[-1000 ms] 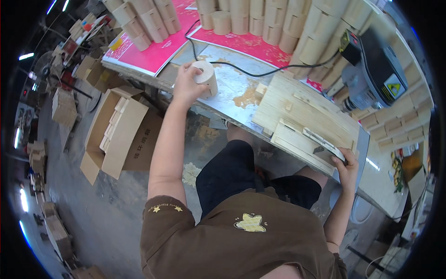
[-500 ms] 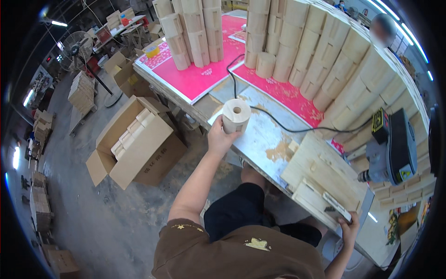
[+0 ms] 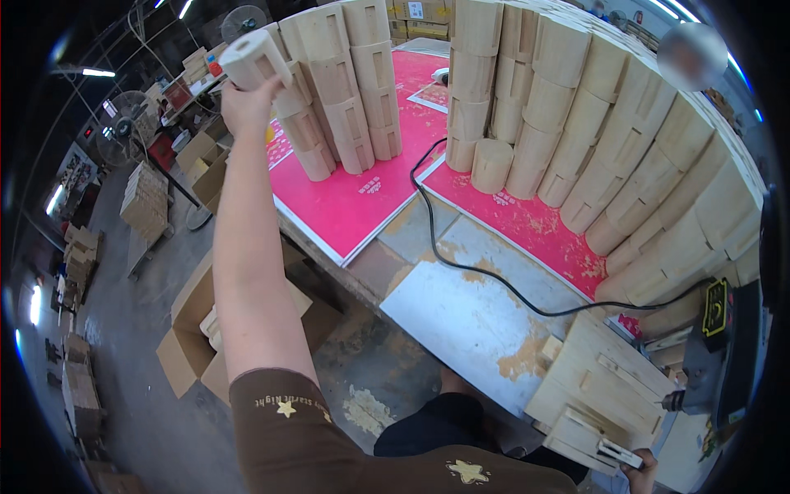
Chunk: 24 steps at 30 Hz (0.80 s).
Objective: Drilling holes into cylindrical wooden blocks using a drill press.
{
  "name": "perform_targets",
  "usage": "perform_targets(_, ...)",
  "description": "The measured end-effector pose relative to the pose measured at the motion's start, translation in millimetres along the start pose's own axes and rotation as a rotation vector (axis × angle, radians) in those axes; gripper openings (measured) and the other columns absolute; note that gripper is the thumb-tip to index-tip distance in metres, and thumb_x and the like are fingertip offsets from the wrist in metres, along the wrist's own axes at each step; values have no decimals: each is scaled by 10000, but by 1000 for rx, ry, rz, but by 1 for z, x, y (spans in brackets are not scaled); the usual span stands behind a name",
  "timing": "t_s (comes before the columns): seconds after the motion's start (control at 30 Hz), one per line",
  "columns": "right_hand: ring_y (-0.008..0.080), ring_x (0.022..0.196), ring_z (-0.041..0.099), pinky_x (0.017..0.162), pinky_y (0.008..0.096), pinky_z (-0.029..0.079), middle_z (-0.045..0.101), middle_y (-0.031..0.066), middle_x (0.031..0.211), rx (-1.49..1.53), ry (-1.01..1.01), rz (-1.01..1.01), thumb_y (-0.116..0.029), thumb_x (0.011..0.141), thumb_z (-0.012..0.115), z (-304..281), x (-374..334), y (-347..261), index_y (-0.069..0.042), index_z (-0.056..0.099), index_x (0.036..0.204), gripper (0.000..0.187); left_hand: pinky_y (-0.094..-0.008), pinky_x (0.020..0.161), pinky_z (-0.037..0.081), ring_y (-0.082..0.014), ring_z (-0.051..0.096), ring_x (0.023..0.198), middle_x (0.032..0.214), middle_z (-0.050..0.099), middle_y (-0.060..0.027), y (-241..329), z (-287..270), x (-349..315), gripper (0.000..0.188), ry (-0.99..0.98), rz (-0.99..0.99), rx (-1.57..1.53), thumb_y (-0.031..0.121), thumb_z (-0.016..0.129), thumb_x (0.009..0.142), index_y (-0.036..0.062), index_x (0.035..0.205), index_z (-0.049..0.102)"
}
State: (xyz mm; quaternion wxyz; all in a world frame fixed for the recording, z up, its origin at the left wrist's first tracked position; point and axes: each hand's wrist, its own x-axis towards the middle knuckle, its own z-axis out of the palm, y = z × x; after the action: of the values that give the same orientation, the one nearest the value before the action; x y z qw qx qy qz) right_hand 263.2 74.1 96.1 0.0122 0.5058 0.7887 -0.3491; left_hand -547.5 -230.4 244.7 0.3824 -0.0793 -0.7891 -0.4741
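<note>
My left hand [image 3: 249, 109] is raised at the far left of the bench, fingers wrapped round a pale wooden cylinder [image 3: 249, 59] with a hole in its end. That cylinder is at the top of the left stacks of similar cylinders [image 3: 337, 86], which have slots cut in their sides. Whether it rests on the column beneath is unclear. At the lower right, my right hand [image 3: 643, 473] closes on the end of a metal clamp lever [image 3: 619, 454]. The lever is mounted on a wooden jig [image 3: 609, 383], below a drill head [image 3: 728, 350].
Tall rows of wooden cylinders [image 3: 559, 90] line the bench's back, with one short cylinder [image 3: 492, 166] before them. A black cable [image 3: 485, 272] crosses the white board [image 3: 465, 317]. Sawdust lies around. Below left stands an open carton [image 3: 193, 317]; a fan [image 3: 123, 128] is farther off.
My left hand has carried the cylinder from the near bench edge up and left to the stack tops. My right hand stays at the clamp lever. The view has shifted.
</note>
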Motion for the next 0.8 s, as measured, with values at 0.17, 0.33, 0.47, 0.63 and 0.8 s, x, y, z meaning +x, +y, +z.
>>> perform_targets(0.17, 189, 889, 558, 784, 308, 454, 619, 97, 931, 4, -48, -27, -3, 756, 629, -3, 0, -19, -13, 601, 1072, 317, -380, 871, 477, -300, 612, 1004, 1075, 633, -174, -20, 44, 61, 681, 131, -66, 118, 403, 827, 538, 8, 1044, 602)
perform_targets(0.33, 222, 861, 581, 752, 322, 460, 631, 142, 927, 151, -26, 9, -72, 799, 522, 1, -13, -54, -6, 612, 1053, 277, -388, 878, 474, -303, 608, 1014, 1085, 634, -162, -19, 75, 74, 655, 116, -85, 270, 411, 820, 564, 32, 1056, 608)
perform_targets(0.47, 225, 828, 587, 744, 314, 459, 636, 139, 889, 55, 22, 154, -61, 772, 536, 5, -16, -36, -4, 611, 1047, 291, -381, 874, 472, -286, 614, 1008, 1088, 643, -122, -33, 86, 84, 637, 86, -131, 283, 428, 807, 582, 66, 1070, 613)
perform_targets(0.63, 229, 830, 593, 749, 321, 462, 641, 136, 881, 79, 9, 314, -49, 757, 532, 6, -22, -42, -5, 616, 1040, 298, -382, 917, 441, -270, 582, 1073, 1138, 623, -110, -52, 91, 92, 754, 45, -130, 261, 513, 774, 582, 77, 1163, 571)
perform_targets(0.8, 222, 856, 596, 745, 334, 469, 646, 131, 916, 82, 42, 227, -54, 736, 545, 10, -22, -41, -18, 625, 1041, 317, -398, 945, 421, -304, 523, 1146, 1240, 537, -185, -113, 113, 106, 893, 59, 30, 156, 546, 766, 574, 61, 1263, 471)
